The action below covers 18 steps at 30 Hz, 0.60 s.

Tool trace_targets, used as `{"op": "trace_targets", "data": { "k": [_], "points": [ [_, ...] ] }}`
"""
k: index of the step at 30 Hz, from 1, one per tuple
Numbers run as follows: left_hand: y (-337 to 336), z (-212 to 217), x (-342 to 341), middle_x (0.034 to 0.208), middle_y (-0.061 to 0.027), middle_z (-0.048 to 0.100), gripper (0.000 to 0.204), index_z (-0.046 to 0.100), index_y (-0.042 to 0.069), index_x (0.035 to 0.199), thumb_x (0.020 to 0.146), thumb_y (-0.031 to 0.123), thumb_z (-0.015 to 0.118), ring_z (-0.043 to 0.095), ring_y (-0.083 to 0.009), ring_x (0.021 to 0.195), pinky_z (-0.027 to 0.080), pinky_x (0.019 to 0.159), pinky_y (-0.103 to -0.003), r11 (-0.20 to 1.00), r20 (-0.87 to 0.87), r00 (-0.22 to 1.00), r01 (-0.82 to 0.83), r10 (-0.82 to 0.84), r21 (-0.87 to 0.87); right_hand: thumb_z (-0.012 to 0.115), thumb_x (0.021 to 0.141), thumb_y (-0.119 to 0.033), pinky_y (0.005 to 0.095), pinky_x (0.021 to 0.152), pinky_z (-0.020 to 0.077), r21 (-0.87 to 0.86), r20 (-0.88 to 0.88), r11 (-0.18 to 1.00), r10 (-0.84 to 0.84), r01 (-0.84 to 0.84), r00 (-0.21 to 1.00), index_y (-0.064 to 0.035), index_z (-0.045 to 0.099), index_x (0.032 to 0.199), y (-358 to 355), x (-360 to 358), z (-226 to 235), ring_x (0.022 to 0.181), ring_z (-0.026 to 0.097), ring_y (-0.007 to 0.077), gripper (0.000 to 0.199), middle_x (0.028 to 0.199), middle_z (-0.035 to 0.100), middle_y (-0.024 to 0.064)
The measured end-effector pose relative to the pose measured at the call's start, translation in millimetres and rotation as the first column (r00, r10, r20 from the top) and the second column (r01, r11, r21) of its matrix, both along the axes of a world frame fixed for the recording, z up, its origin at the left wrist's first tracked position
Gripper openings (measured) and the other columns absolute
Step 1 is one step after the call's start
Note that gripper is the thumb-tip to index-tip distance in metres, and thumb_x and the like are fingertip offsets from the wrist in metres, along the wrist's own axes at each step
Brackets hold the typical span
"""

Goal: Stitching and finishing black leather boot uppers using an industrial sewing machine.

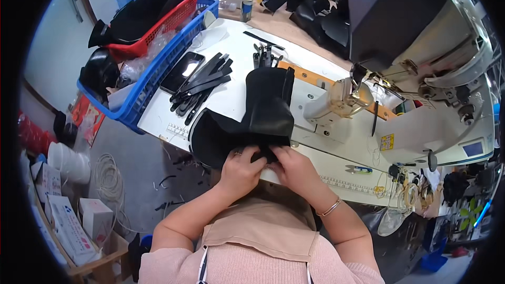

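A black leather boot upper point(268, 108) lies folded at the front edge of the white sewing table. Its tall part points away from me, and a wide dark flap point(213, 134) spreads to the left. My left hand point(242, 171) has its fingers bent around the near edge of the leather. Close beside it, my right hand point(294, 168) grips the same edge, thumb and fingers pinched inward. Leather hides some fingertips. To the right stands a sewing machine point(410, 26), its needle area point(360, 79) over a raised cylinder-shaped bed point(336, 100), apart from the leather.
Black strips point(205, 81) lie piled beside a phone point(182, 72). Blue point(137, 97) and red baskets point(152, 31) holding black pieces stand left. Small thread snips point(359, 169) rest on the table's right front. More black leather point(321, 21) lies at the back. Boxes point(68, 231) stand lower left.
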<state>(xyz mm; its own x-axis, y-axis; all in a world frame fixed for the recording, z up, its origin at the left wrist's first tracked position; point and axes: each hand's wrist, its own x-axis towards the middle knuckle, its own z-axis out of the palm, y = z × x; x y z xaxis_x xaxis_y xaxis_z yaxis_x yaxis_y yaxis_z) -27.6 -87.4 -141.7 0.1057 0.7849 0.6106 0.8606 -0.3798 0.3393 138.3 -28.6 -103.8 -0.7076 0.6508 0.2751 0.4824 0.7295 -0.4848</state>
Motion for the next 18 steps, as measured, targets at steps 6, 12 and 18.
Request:
{"op": "trace_targets", "data": {
  "k": [6,12,18],
  "points": [
    [-8.2,-2.0,0.9,0.096,-0.0095,0.056,0.019,0.067,0.011,0.087,0.068,0.01,0.069,0.057,-0.0268,0.084,0.046,0.077,-0.041,0.999,-0.002,1.0,0.024,-0.024,-0.042,0.063,0.076,-0.007,0.0393,0.068,0.0521,0.002,-0.074,1.0,-0.012,0.012,0.997,-0.0028,0.061,0.105,5.3,4.4,-11.6,0.079,0.062,0.0346,0.029,0.094,0.063,0.0166],
    [-8.1,-1.8,3.4,0.099,-0.0105,0.055,0.022,0.066,0.011,0.092,0.07,0.009,0.067,0.057,-0.0274,0.087,0.045,0.08,-0.04,0.999,-0.007,1.0,0.025,-0.026,-0.046,0.061,0.08,-0.002,0.0387,0.065,0.0518,-0.103,-0.18,0.956,-0.288,0.273,0.941,-0.0032,0.064,0.101,3.1,-3.6,-17.1,0.073,0.063,0.034,0.022,0.084,0.064,0.0176],
    [-8.1,0.2,1.9,0.107,-0.0089,0.059,0.022,0.065,0.007,0.094,0.072,0.009,0.063,0.057,-0.026,0.095,0.045,0.083,-0.038,0.998,-0.046,0.997,0.057,-0.059,-0.038,0.06,0.082,-0.004,0.0406,0.063,0.0511,-0.181,-0.223,0.933,-0.347,0.311,0.911,-0.003,0.063,0.101,-0.3,-5.2,-20.2,0.073,0.062,0.0355,0.02,0.086,0.064,0.0186]
  ]
}}
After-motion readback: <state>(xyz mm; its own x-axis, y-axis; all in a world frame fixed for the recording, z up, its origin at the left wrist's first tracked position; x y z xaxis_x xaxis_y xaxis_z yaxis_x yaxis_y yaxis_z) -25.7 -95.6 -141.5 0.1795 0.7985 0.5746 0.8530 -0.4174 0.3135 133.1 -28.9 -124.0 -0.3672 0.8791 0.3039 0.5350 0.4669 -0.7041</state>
